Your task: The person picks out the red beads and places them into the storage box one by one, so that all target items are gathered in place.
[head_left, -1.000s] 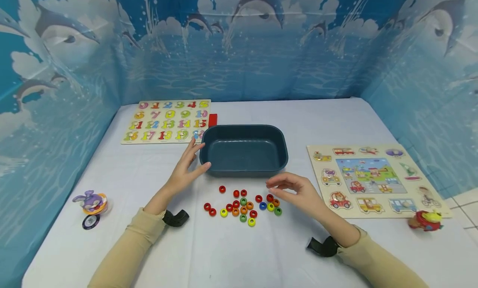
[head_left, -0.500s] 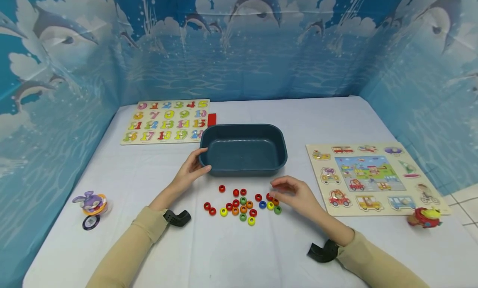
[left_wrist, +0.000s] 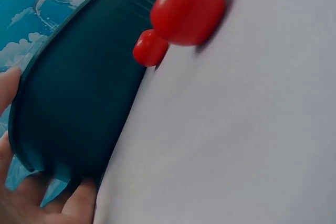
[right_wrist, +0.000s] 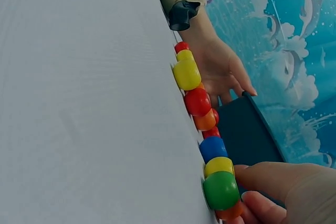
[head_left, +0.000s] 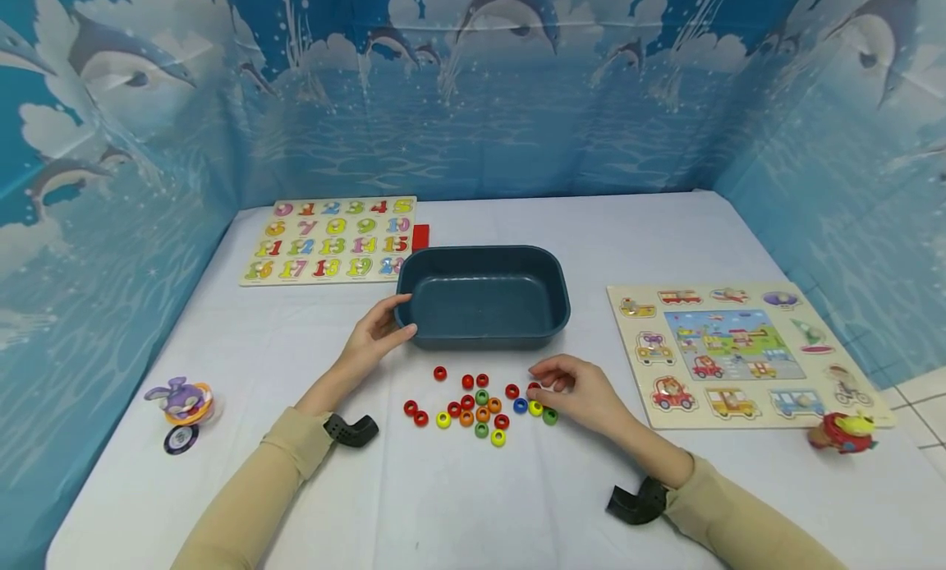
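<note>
My left hand (head_left: pixel 369 340) grips the left end of a dark teal plastic bin (head_left: pixel 484 342), thumb at the front corner and fingers at the end wall. The bin's inside shows nothing in it. Low over the right edge of a scatter of beads is my right hand (head_left: pixel 580 393), thumb and forefinger around a red bead (head_left: pixel 534 386). Whether they pinch it is hidden. Close by lie a blue bead (right_wrist: pixel 212 149), a yellow bead (right_wrist: pixel 219 167) and a green bead (right_wrist: pixel 220 190). Several red, orange, green and yellow beads spread leftward, among them a red bead (left_wrist: pixel 187 8).
A number puzzle board (head_left: pixel 325 241) lies at the back left, a red block (head_left: pixel 420 236) beside it. On the right are a vehicle puzzle board (head_left: pixel 739 397) and a small red-and-yellow toy (head_left: pixel 846 433). A purple rabbit toy (head_left: pixel 180 399) stands at the left.
My left hand has come down onto the bin's left end and taken hold of it. The right hand has lowered toward the beads, its thumb now at the red bead.
</note>
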Motion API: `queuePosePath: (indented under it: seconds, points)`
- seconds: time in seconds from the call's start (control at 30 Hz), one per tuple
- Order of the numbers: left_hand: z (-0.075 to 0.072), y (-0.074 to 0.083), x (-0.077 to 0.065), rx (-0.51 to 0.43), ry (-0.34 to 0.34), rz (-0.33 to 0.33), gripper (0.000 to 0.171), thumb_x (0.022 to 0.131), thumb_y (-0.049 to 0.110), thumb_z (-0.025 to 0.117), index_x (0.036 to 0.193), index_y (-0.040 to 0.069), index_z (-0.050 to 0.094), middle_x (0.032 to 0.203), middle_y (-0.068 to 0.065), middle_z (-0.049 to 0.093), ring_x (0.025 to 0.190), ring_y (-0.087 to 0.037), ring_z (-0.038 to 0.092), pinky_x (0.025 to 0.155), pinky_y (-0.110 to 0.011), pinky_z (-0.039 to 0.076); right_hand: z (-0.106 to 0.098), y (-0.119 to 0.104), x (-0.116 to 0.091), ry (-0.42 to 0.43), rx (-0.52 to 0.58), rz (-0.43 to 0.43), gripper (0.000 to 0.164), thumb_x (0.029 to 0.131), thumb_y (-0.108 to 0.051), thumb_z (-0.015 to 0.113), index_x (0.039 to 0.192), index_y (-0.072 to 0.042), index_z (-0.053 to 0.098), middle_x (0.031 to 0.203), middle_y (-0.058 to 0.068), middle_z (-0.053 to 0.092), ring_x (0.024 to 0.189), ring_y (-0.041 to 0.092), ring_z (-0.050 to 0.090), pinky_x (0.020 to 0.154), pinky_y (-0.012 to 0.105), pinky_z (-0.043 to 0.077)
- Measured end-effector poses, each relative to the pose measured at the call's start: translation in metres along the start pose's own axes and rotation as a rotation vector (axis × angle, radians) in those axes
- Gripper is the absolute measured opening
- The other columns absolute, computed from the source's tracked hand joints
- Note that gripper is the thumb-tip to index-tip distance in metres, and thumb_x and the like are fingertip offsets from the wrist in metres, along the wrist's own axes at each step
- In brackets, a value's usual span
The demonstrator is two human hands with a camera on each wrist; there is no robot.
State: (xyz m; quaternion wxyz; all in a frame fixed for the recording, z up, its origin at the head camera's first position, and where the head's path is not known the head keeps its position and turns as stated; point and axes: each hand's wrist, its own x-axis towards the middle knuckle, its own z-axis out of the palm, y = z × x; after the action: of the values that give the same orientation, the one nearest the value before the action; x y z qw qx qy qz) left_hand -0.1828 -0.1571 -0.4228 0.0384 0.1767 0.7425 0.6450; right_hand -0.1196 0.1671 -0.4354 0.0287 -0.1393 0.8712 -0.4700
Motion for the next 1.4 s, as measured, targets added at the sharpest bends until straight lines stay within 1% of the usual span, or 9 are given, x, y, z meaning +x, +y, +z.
queuePosePath:
  seconds: [0.27,0.43,0.63,0.73,0.87,0.97,1.1,1.27,1.4]
  points:
    - [0.000,0.001,-0.001,-0.020,0.017,-0.001,0.053,0.084,0.013,0.062,0.131,0.004,0.039,0.135,-0.021,0.035,0.124,-0.033,0.033,0.101,-0.039,0.030,0.002,0.003,0.002,0.013,-0.065,-0.023,0.020,0.073,-0.019,0.074,0.089,-0.012,0.066,0.074,-0.006,0.059,0.065,0.011,0.051,0.056,0.021,0.044]
    - [0.000,0.000,-0.002,-0.014,0.016,0.007,0.053,0.084,0.012,0.062,0.131,0.004,0.039,0.135,-0.020,0.036,0.124,-0.031,0.033,0.101,-0.042,0.029,-0.004,-0.006,0.000,0.029,-0.081,-0.059,0.019,0.073,-0.018,0.073,0.090,-0.012,0.067,0.074,-0.010,0.059,0.066,0.009,0.053,0.059,0.023,0.047]
    - [-0.001,0.001,-0.004,0.004,0.031,-0.004,0.053,0.084,0.015,0.062,0.132,0.007,0.040,0.135,-0.014,0.038,0.123,-0.025,0.036,0.102,-0.038,0.028,-0.026,-0.049,0.009,0.056,-0.012,-0.194,0.023,0.075,-0.022,0.072,0.095,-0.012,0.067,0.087,-0.009,0.063,0.078,0.009,0.056,0.070,0.031,0.049]
    - [-0.001,0.002,-0.003,-0.004,0.030,0.000,0.053,0.084,0.014,0.062,0.131,0.006,0.040,0.135,-0.017,0.038,0.123,-0.026,0.036,0.102,-0.038,0.028,-0.038,-0.075,0.029,0.079,0.025,-0.255,0.024,0.077,-0.023,0.070,0.097,-0.011,0.066,0.093,-0.006,0.063,0.083,0.011,0.057,0.072,0.029,0.048]
    - [0.001,0.002,-0.003,-0.021,0.018,-0.004,0.053,0.084,0.012,0.062,0.132,0.004,0.039,0.135,-0.021,0.036,0.124,-0.030,0.034,0.101,-0.039,0.030,-0.047,-0.106,0.066,0.070,0.046,-0.308,0.027,0.078,-0.026,0.069,0.100,-0.011,0.066,0.095,-0.004,0.063,0.086,0.013,0.057,0.074,0.029,0.048]
    - [0.001,0.001,-0.002,-0.025,0.014,-0.006,0.053,0.085,0.012,0.061,0.132,0.003,0.038,0.135,-0.021,0.036,0.124,-0.030,0.034,0.101,-0.039,0.030,-0.044,-0.123,0.102,0.000,0.060,-0.331,0.030,0.077,-0.028,0.069,0.101,-0.010,0.065,0.096,-0.003,0.063,0.085,0.012,0.058,0.074,0.028,0.048]
    - [0.000,0.001,-0.002,-0.016,0.014,-0.013,0.053,0.085,0.013,0.061,0.132,0.006,0.039,0.135,-0.014,0.037,0.124,-0.025,0.035,0.102,-0.038,0.029,-0.026,-0.131,0.152,-0.179,0.063,-0.335,0.029,0.078,-0.025,0.069,0.101,-0.008,0.065,0.094,0.000,0.064,0.082,0.011,0.058,0.074,0.027,0.049]
    - [-0.001,0.002,-0.003,-0.002,0.018,-0.020,0.052,0.085,0.014,0.062,0.132,0.008,0.040,0.136,-0.009,0.036,0.124,-0.022,0.035,0.103,-0.038,0.027,0.010,-0.108,0.204,-0.429,0.063,-0.281,0.027,0.078,-0.020,0.069,0.099,-0.004,0.066,0.090,0.003,0.065,0.081,0.015,0.060,0.074,0.027,0.050]
    - [0.000,0.002,-0.002,0.002,0.013,-0.002,0.052,0.085,0.014,0.061,0.132,0.006,0.039,0.137,-0.010,0.034,0.125,-0.025,0.033,0.103,-0.041,0.027,0.032,-0.084,0.225,-0.532,0.029,-0.224,0.023,0.077,-0.018,0.070,0.096,-0.005,0.067,0.089,0.004,0.065,0.080,0.016,0.061,0.074,0.027,0.050]
